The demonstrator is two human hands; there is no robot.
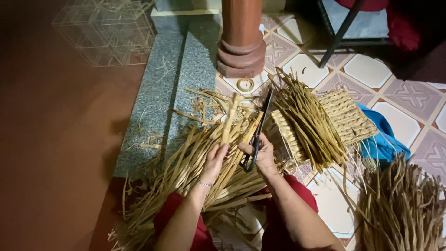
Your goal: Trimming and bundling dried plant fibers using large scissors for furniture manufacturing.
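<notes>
Cutting a dry straw stalk with scissors

The left hand holds the straw stalk upright; the right hand grips black scissors just beside it. Best hold the stalk steady, fingers away from blades.

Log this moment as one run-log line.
left hand: holds dried reed strip upright | right hand: grips black scissors | woven mat: on tiled floor, reed bundle on it
</notes>
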